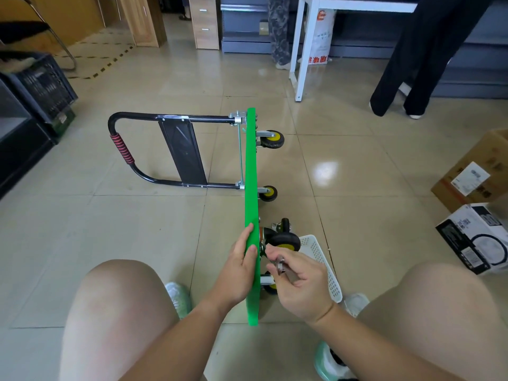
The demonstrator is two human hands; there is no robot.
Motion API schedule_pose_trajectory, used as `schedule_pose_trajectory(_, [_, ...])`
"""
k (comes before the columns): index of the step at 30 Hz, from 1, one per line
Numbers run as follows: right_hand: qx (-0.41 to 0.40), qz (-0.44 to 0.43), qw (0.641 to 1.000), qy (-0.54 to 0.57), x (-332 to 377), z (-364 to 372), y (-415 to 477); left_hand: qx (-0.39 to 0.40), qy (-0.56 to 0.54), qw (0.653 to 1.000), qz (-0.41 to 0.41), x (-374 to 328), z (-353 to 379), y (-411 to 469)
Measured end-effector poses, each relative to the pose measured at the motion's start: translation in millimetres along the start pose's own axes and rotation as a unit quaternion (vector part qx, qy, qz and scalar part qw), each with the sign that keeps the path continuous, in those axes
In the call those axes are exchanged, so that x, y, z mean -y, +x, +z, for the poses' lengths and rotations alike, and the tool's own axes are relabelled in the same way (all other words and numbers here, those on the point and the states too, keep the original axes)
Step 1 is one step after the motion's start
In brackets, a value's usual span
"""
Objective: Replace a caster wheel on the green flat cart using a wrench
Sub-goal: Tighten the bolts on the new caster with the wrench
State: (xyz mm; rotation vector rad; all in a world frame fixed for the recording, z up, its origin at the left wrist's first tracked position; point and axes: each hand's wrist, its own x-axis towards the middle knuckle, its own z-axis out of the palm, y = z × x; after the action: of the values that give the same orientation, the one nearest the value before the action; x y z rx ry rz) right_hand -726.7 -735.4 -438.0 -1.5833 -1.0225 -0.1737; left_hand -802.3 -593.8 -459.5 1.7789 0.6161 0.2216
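Cart (251, 171) standing on edge. Left hand (242, 268) gripping deck edge; right hand (298, 281) pinching wrench (281, 266) beside wheel (284, 241).

The green deck (251, 188) stands on edge on the floor (343, 166) like a wall, splitting left from right. Left of it, the handle frame (154, 149) lies flat with bare tile before it. Right of it, four casters stick out; the near black wheel (284, 240), a white basket (320, 265) and the right hand (301, 281) crowd that side. Boxes (478, 215) line the far right edge.
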Motion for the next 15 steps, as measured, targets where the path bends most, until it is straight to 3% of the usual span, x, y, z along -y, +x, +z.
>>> schedule_pose_trajectory(9, [0.033, 0.016, 0.999, 0.022, -10.2, 9.2, -1.9, 0.011, -0.035, 0.999, -0.009, -0.3, -0.9, -0.9])
schedule_pose_trajectory(15, [0.072, 0.031, 0.996, 0.049, -12.0, 11.5, 6.8, 0.003, -0.145, 0.988, -0.057, -3.9, 4.3, 10.1])
